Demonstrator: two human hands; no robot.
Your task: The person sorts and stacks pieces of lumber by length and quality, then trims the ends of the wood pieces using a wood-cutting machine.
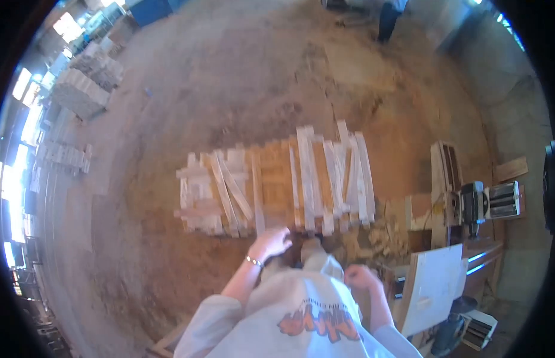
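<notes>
My left hand [271, 243], with a bracelet at the wrist, hovers at the near edge of a low pile of wooden strips [310, 173]. Its fingers are loosely bent and a little apart, with nothing seen in them. One narrow strip [257, 197] points toward this hand. By my right hip, my right hand [361, 277] is curled closed, and nothing shows sticking out of it. The strips lie side by side across the pile, some slanting over others, with ends at uneven lengths.
To the right stands a machine with a motor [472, 203], near a pale upright panel [434, 286]. Wood scraps [376, 238] litter the floor beside the pile. Stacked timber [80, 94] stands at the far left. Another person [389, 21] is far ahead.
</notes>
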